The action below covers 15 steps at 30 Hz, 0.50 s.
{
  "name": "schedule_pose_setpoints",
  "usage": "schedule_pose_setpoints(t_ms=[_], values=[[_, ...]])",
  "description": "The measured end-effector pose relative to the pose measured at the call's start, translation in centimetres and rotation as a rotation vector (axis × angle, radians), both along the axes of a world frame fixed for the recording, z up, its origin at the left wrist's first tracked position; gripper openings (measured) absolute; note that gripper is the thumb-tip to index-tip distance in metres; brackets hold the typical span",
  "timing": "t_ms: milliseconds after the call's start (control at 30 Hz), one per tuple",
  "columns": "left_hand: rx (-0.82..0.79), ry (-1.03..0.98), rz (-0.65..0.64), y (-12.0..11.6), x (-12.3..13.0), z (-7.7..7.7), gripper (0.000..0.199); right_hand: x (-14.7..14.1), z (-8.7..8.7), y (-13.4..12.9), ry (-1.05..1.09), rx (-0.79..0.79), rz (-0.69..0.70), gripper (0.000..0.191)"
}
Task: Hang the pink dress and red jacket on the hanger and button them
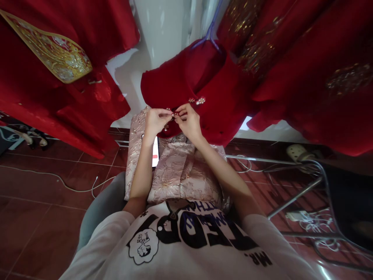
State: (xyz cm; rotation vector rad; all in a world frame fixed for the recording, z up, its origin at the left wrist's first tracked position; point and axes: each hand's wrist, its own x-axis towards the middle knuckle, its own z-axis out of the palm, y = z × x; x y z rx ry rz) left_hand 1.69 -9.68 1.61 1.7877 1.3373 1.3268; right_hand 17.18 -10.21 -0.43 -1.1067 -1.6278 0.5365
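Note:
A dark red jacket hangs in front of me from a purple hanger. My left hand and my right hand meet at its front edge, both with fingers pinched. Between the fingertips is a small jewelled button, mostly covered by them. Just above my right hand, a jewelled flower fastener sits on the jacket. More beaded trim shows below my left fingers. Pink brocade fabric lies across my lap, under my forearms.
A lit phone lies on the brocade beside my left forearm. Red embroidered garments hang left and right. A metal-framed chair stands at right, near tangled white cables. Another cable crosses the tiled floor at left.

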Motion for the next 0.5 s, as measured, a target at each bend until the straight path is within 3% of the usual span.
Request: schedule_pose_setpoints(t_ms=[233,500], values=[[-0.052,-0.085,-0.015,0.7,0.2,-0.8,0.015,0.1,0.4,-0.2,-0.027,-0.025,-0.008,0.014],[-0.095,-0.074,0.104,1.1,1.5,-1.6,0.016,1.9,0.4,-0.8,-0.047,-0.111,0.147,0.015]])
